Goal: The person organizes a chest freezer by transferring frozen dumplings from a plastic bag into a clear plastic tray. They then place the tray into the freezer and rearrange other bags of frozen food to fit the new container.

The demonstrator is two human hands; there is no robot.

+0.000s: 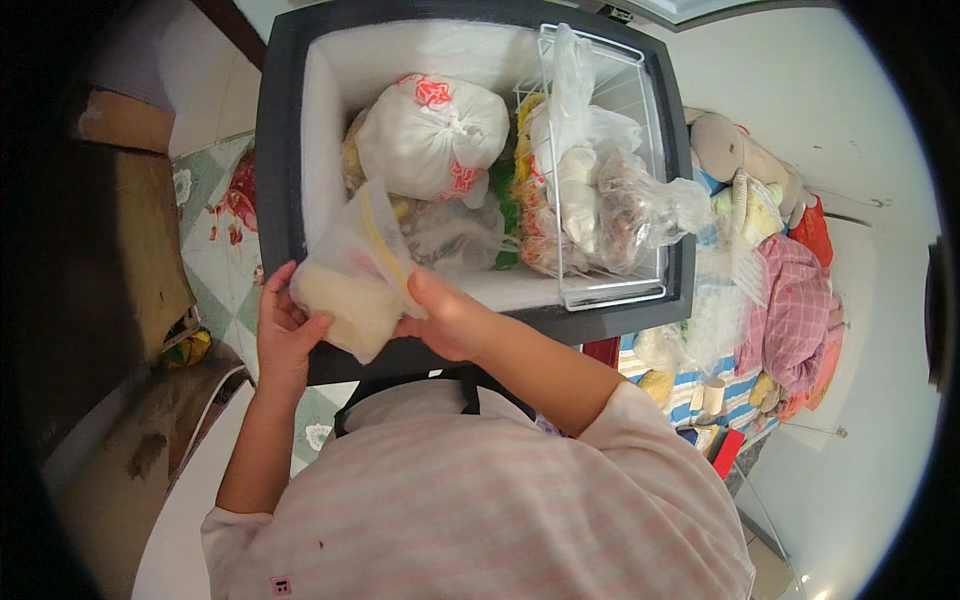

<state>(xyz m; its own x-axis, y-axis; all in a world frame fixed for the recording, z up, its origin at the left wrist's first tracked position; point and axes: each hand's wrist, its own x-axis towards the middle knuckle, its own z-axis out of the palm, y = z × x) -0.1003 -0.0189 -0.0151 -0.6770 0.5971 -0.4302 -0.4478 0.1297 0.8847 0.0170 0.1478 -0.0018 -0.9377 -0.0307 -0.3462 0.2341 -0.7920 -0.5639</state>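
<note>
Between my hands, over the near left rim of an open chest freezer (660, 315), is a clear zip-top bag (352, 300) with a pale, cream-coloured block inside. My left hand (289, 330) grips the filled end, thumb on top. At the other end, my right hand (446, 315) pinches the bag near its yellow zip strip. Inside the freezer, beyond the bag, sits a large knotted white plastic bag (427, 142) with red print. Below it lies a clear plastic bag (457, 236) whose contents I cannot make out.
At the freezer's right, a white wire basket (615, 296) holds several plastic bags of food, one clear bag (637, 210) spilling over the rim. Further right, a pink checked cloth bundle (795, 307) lies on a striped cover (679, 382). A red bag (241, 187) lies on the tiled floor at left.
</note>
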